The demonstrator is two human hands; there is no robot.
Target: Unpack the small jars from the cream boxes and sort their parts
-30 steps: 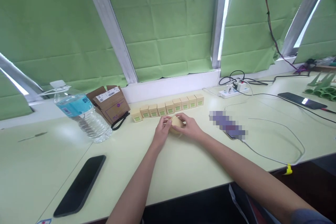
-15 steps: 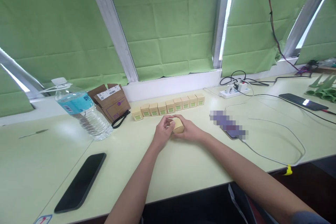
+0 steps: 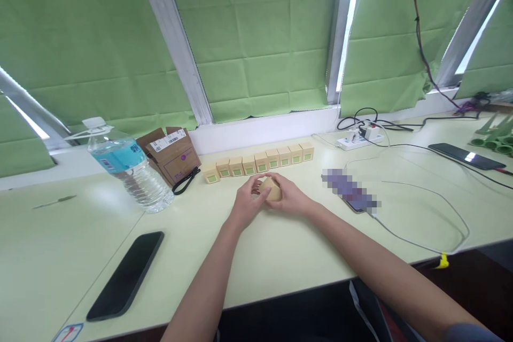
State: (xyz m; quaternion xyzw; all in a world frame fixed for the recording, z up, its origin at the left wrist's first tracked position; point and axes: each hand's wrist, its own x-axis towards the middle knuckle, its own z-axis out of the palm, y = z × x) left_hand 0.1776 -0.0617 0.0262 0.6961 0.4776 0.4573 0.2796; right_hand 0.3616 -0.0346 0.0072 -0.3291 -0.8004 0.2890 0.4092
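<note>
A small tan cardboard box (image 3: 271, 189) sits between both my hands just above the pale green desk (image 3: 280, 251). My left hand (image 3: 246, 203) pinches its left side with curled fingers. My right hand (image 3: 292, 197) cups its right side, fingers wrapped round it. Behind the hands, a row of several small tan boxes with green square labels (image 3: 260, 162) lines the back of the desk, apart from my hands.
A water bottle (image 3: 128, 168) lies on its side at the left, beside an open brown carton (image 3: 172, 155). A black phone (image 3: 126, 275) lies near the front left edge. At the right: a phone with cable (image 3: 352, 197), a power strip (image 3: 356, 140), another phone (image 3: 460, 154).
The small box has been turned between my fingers; both hands stay in the same spot. The view has shifted slightly.
</note>
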